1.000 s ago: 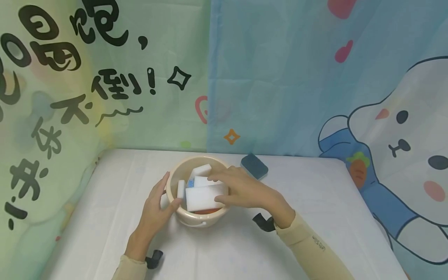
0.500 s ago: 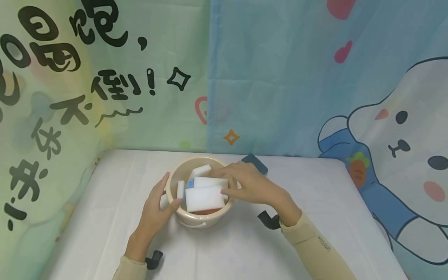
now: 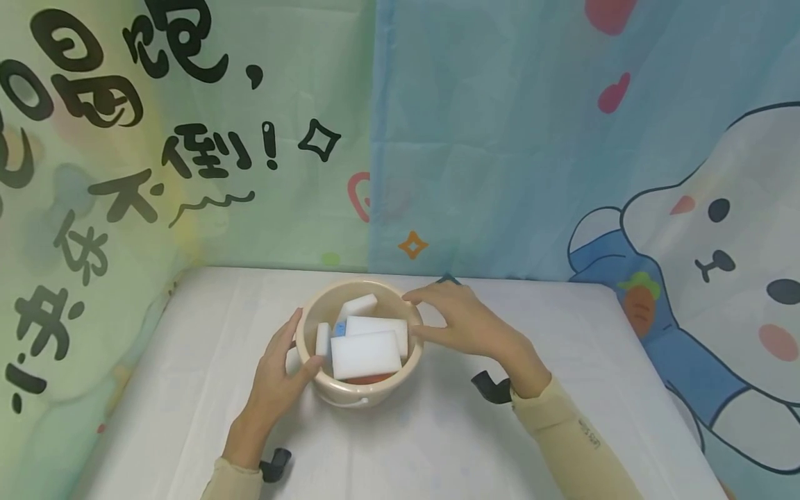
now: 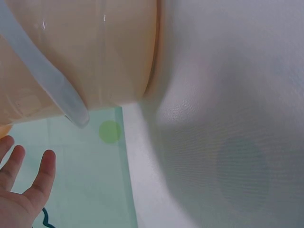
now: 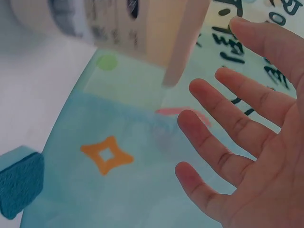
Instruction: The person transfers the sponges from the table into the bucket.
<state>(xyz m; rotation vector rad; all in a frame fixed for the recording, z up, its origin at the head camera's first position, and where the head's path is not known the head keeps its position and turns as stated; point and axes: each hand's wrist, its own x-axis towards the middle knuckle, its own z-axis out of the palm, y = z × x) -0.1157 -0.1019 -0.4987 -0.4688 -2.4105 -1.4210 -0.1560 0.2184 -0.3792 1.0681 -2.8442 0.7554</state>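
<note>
A cream bucket (image 3: 359,396) stands on the white table. Inside it lie several white sponge blocks (image 3: 365,355), a bit of something blue (image 3: 340,328) and something orange-red (image 3: 370,379) below the front block. My left hand (image 3: 275,378) rests at the bucket's left rim, thumb over the edge, fingers fairly straight along the outside. At the right rim my right hand (image 3: 475,323) holds nothing, thumb and fingers apart; the right wrist view shows its fingers (image 5: 209,142) spread. A dark teal sponge (image 5: 21,183) lies behind it, almost wholly hidden in the head view.
The bucket's pale handle (image 4: 57,88) hangs down its outside. Behind the table (image 3: 550,333) hangs a printed cloth backdrop (image 3: 475,173). Black straps (image 3: 490,387) show at both wrists.
My right hand has let go of the front white sponge block and drawn back to the right, out of the bucket to its rim. The left hand has stayed put.
</note>
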